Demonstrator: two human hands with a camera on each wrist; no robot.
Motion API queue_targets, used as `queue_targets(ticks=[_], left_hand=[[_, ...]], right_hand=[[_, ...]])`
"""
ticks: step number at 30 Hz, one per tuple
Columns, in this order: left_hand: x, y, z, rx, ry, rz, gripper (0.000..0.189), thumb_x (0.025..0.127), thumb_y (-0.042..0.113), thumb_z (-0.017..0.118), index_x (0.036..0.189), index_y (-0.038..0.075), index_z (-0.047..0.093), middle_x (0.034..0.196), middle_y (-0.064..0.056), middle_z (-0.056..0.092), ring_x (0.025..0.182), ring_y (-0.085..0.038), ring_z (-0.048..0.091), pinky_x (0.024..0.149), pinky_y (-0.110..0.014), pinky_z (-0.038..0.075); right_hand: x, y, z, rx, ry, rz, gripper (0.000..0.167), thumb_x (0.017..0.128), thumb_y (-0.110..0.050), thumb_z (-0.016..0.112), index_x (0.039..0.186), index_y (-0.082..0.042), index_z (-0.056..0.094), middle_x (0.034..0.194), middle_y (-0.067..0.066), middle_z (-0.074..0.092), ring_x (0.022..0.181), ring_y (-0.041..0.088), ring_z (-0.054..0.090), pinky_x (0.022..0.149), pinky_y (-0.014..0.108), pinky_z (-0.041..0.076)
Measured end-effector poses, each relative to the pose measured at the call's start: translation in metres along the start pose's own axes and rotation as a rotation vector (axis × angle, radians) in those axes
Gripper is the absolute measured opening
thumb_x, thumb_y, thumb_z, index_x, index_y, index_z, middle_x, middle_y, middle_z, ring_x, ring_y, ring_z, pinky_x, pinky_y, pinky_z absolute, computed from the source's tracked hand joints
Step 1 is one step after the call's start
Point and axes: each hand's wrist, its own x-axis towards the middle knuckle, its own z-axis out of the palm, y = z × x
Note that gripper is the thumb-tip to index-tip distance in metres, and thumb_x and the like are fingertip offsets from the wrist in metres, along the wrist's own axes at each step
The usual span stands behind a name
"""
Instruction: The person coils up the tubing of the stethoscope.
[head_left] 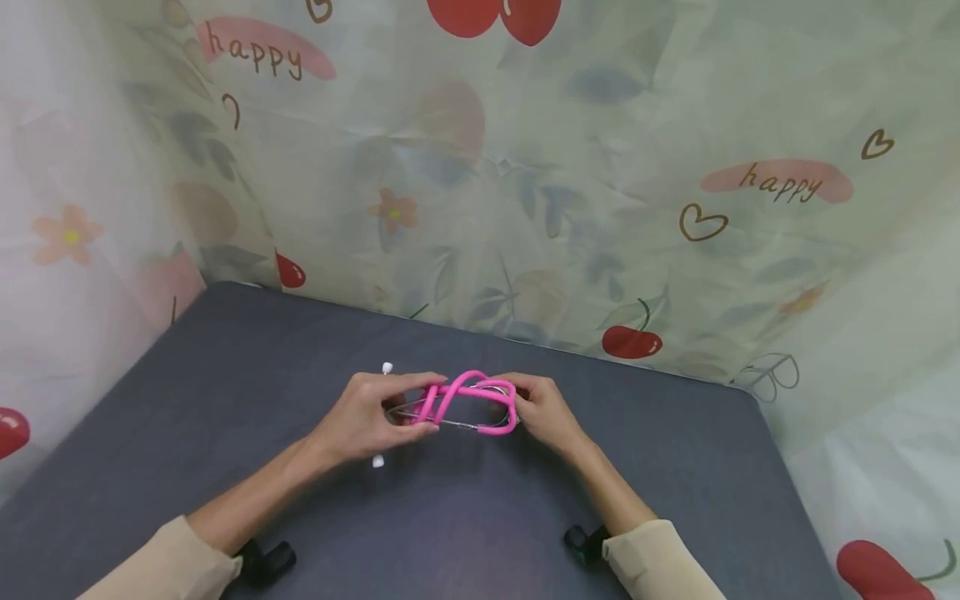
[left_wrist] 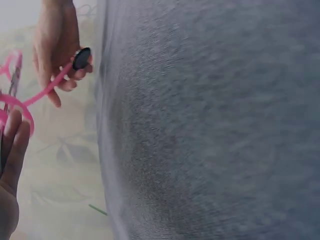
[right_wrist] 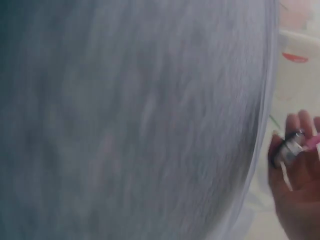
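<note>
A stethoscope with bright pink tubing [head_left: 474, 391] is held between both hands over the table, its tube folded into loops. My left hand [head_left: 371, 414] grips the looped tubing and the metal ear tubes, thumb on the near side and fingers on the far side. Two white ear tips [head_left: 378, 461] stick out on either side of that hand. At the other end, my right hand [head_left: 546, 410] holds the chest piece, hidden from the head view. The left wrist view shows the chest piece's black disc [left_wrist: 81, 59] at the right fingers; its metal side [right_wrist: 290, 151] shows in the right wrist view.
A dark grey cloth covers the table [head_left: 450, 533] beneath both hands. Printed curtains [head_left: 525, 208] with cherries, hearts and flowers hang along the back and sides. Black wrist cameras [head_left: 267, 564] sit at both beige sleeves [head_left: 172, 562].
</note>
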Motion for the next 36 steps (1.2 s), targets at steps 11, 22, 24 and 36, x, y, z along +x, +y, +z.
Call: queue_targets(ticks=[11,22,24,36], left_hand=[[0.013,-0.01,-0.004,0.132,0.174,-0.079,0.056,0.076,0.027,0.088,0.127,0.02,0.067,0.066,0.009,0.061,0.049,-0.002,0.051,0.048,-0.022,0.046],[0.015,-0.014,-0.005,0.157,0.238,-0.13,0.058,0.073,0.023,0.09,0.127,0.02,0.068,0.061,0.012,0.058,0.048,-0.002,0.05,0.046,-0.024,0.043],[0.015,-0.014,-0.003,0.163,0.236,-0.138,0.058,0.073,0.024,0.09,0.127,0.021,0.068,0.061,0.011,0.057,0.048,-0.002,0.049,0.045,-0.024,0.042],[0.013,-0.016,0.001,0.184,0.21,-0.14,0.057,0.076,0.027,0.088,0.128,0.019,0.067,0.06,0.008,0.054,0.049,-0.004,0.049,0.046,-0.024,0.041]], right_hand=[[-0.007,-0.026,0.02,0.138,-0.053,0.109,0.028,0.096,-0.002,0.064,0.122,0.004,0.057,0.107,0.028,0.066,0.095,0.046,0.065,0.074,0.052,0.056],[-0.016,-0.041,0.026,0.169,-0.072,-0.018,0.049,0.096,0.003,0.061,0.143,0.005,0.048,0.111,0.027,0.065,0.098,0.044,0.066,0.077,0.039,0.058],[-0.017,-0.034,0.029,0.19,-0.103,-0.016,0.05,0.098,0.0,0.059,0.146,0.0,0.046,0.112,0.024,0.065,0.101,0.044,0.066,0.077,0.04,0.057],[-0.023,-0.038,0.033,0.252,-0.138,0.035,0.052,0.098,-0.006,0.061,0.148,-0.009,0.045,0.117,0.024,0.066,0.1,0.039,0.068,0.079,0.038,0.057]])
